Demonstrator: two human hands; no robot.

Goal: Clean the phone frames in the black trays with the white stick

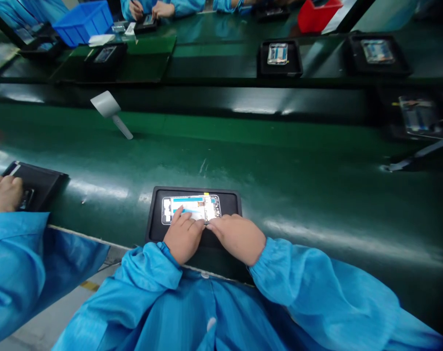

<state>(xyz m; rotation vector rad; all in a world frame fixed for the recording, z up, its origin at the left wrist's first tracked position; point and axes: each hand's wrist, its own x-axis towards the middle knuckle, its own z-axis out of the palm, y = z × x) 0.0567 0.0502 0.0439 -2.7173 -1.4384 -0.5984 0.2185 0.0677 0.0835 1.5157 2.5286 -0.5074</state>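
Note:
An opened phone (188, 202) lies on its side in a black tray (156, 214), its circuit board and blue-and-white inner parts showing. My left hand (183, 236) rests over the phone's near edge, outer fingers on its inside and thumb side closed at the edge. From the right, my right hand (241, 236) meets it there with thumb and fingers pressed together. Both sets of fingertips nearly touch beside the board. Whatever they pinch is too small or hidden to make out. A yellow tab (206, 194) sticks out at the phone's far edge.
At left, a neighbouring person's hand (4, 192) works over another black tray (42, 183). A white scoop-shaped fixture (107, 105) stands on the green bench (243, 151). Across the bench are trays with opened phones (278, 53), a blue bin (84, 24), a red bin (316, 17) and another person's hands (163, 9).

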